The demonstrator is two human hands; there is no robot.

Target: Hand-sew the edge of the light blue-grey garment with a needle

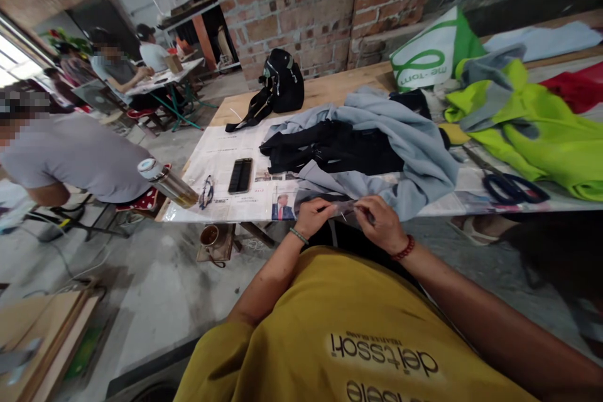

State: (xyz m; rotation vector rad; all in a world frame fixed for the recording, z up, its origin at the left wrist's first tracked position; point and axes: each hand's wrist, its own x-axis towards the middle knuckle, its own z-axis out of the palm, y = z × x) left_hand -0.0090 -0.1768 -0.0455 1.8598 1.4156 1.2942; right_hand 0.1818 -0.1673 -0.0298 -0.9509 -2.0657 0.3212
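Note:
My left hand (316,216) and my right hand (380,221) are close together at the table's front edge, just above my lap. Both have their fingers pinched on a small, thin, partly see-through piece (345,208) stretched between them; its exact kind I cannot make out. A thin pale bit sticks out below it. Right behind my hands lies a grey garment (419,157), bunched up, with a black garment (348,146) on top of it.
On the newspaper-covered table (211,157) are a phone (240,175), glasses (206,192), a tilted-looking bottle (168,183), a black bag (285,80), scissors (514,189), a yellow-green garment (532,132) and a green-white bag (436,53). A cup (210,236) stands lower. A person (80,154) sits at left.

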